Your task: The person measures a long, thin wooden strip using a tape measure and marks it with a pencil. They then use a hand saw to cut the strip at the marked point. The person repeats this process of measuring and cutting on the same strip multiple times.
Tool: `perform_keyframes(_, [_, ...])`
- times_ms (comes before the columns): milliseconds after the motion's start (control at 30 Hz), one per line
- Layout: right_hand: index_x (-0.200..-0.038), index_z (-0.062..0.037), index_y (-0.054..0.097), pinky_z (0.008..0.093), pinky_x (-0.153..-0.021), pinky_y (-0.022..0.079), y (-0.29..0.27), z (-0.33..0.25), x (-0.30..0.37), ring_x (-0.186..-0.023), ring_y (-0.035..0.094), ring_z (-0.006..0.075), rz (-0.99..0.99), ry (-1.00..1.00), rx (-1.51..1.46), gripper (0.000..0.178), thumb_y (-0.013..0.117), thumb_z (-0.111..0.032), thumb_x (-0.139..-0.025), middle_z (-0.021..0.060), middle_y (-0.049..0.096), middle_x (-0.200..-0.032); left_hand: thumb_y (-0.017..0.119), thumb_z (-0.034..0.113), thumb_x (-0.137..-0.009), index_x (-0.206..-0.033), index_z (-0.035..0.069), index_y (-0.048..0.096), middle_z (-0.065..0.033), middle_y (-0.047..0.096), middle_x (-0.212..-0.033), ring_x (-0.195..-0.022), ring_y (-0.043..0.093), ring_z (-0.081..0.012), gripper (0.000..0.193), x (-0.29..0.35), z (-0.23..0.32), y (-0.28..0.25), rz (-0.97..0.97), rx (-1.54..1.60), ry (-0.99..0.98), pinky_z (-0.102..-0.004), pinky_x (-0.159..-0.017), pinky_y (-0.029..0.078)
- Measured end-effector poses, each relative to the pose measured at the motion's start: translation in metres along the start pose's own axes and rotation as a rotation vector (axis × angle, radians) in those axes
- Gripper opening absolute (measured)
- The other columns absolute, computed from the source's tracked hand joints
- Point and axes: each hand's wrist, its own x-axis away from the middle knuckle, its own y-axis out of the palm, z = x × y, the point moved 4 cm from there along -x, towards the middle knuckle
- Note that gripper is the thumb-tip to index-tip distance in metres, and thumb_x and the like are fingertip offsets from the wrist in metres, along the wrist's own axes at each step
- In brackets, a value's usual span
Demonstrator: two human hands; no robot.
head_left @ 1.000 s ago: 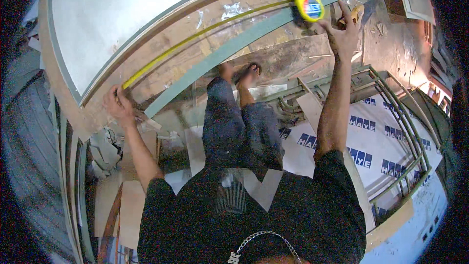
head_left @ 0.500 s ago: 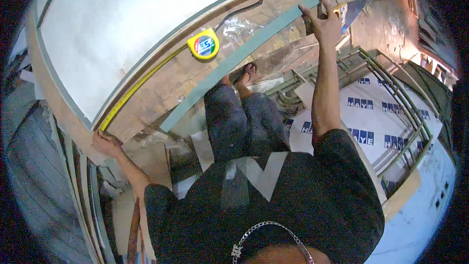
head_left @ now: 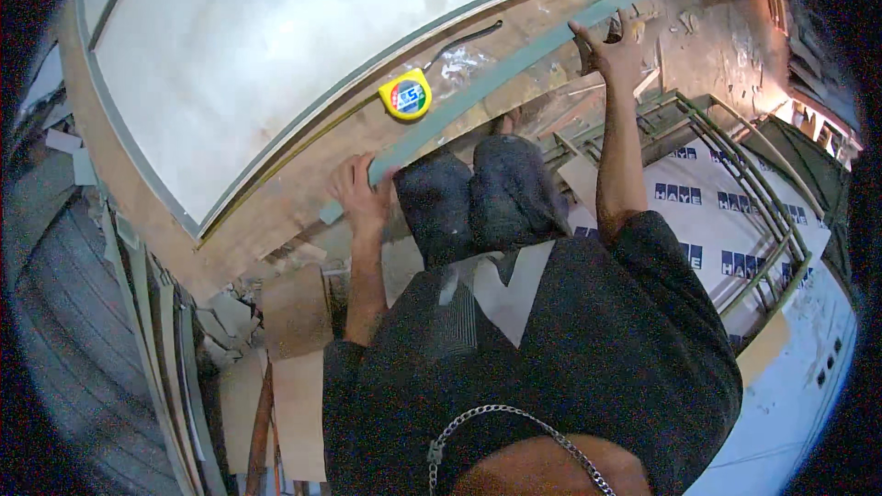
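Grey-green strip (head_left: 491, 76) slants from the frame's middle to its upper right; the left hand (head_left: 360, 191) holds its lower end with curled fingers, the right hand (head_left: 614, 53) touches its edge, fingers spread. Beyond lie a yellow tape measure (head_left: 405, 95) and, upper left, a white panel (head_left: 266, 73).

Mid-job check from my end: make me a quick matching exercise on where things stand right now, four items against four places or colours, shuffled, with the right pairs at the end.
1. Tape measure
2. Long narrow strip
3. Left hand
4. Right hand

A. At the strip's right half in the picture
B. Close to the strip's lower-left end
C. Yellow case, between the white panel and the strip
D. Grey-green, running diagonally across the picture

Pairs: 1-C, 2-D, 3-B, 4-A
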Motion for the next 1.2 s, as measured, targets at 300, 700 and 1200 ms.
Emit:
perform_keyframes(300, [-0.124, 0.0044, 0.049, 0.026, -0.07, 0.051, 0.021, 0.105, -0.092, -0.097, 0.063, 0.0194, -0.211, 0.327, -1.155, 0.059, 0.078, -0.021, -0.08, 0.012, 0.065, -0.107, 0.074, 0.021, -0.077, -0.102, 0.003, 0.063, -0.0137, 0.057, -0.1, -0.094, 0.053, -0.0331, 0.032, -0.011, 0.046, 0.031, 0.199, -0.06, 0.133, -0.0448, -0.085, 0.042])
perform_keyframes(700, [-0.11, -0.0084, 0.056, 0.0343, -0.055, 0.053, -0.016, 0.212, -0.244, -0.075, 0.062, 0.0214, -0.408, 0.481, -1.578, 0.026, 0.065, -0.024, -0.09, 0.0083, 0.063, -0.095, 0.065, 0.019, -0.083, -0.107, 0.004, 0.062, -0.0163, 0.057, -0.104, -0.097, 0.053, -0.0329, 0.028, -0.081, 0.197, 0.12, 0.154, -0.183, 0.277, -0.0435, -0.089, 0.039])
perform_keyframes(1200, [-0.104, -0.0072, 0.059, 0.0427, -0.074, 0.051, -0.02, 0.33, -0.3, -0.087, 0.06, 0.0259, -0.372, 0.571, -1.64, 0.025, 0.064, -0.027, -0.091, 0.0106, 0.064, -0.099, 0.051, 0.025, -0.086, -0.114, 0.009, 0.058, -0.0134, 0.053, -0.121, -0.114, 0.047, -0.0337, 0.033, -0.209, 0.349, 0.193, -0.224, -0.107, 0.476, -0.0519, -0.099, 0.031])
